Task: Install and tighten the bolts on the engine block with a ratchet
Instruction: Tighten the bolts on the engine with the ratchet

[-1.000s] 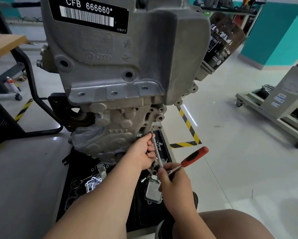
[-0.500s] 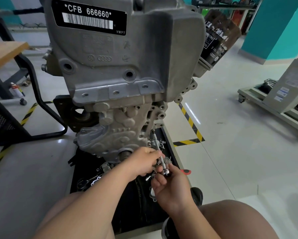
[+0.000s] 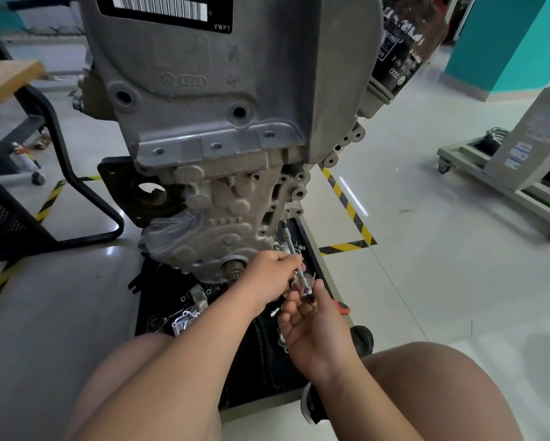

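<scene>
The person's left hand [image 3: 272, 275] is wrapping its fingers [image 3: 294, 259] around the slim chrome extension bar [image 3: 289, 241]. It seems to be steadying the bar so its far tip is sitting square against the low right side of the big grey cast-metal engine block [image 3: 222, 100]. The bolt at that tip is too small to make out.

The right hand [image 3: 318, 326] is curling its fingers [image 3: 294, 308] round the head of the chrome ratchet [image 3: 308, 292], whose red-and-black handle is poking out to the right behind the hand. Guiding the bar with one hand and driving with the other is probably stopping the long bar from tipping off the bolt.

The engine block is standing over the far end of a shallow black tray [image 3: 313, 246] lying on the floor. Inside the tray, a silver cast housing [image 3: 184, 321] is lying toward the left edge with a small metal bracket [image 3: 199, 296] just beyond it. A little chrome socket [image 3: 274, 312] is resting beside the right hand, likely within reach for the remaining bolts.
</scene>
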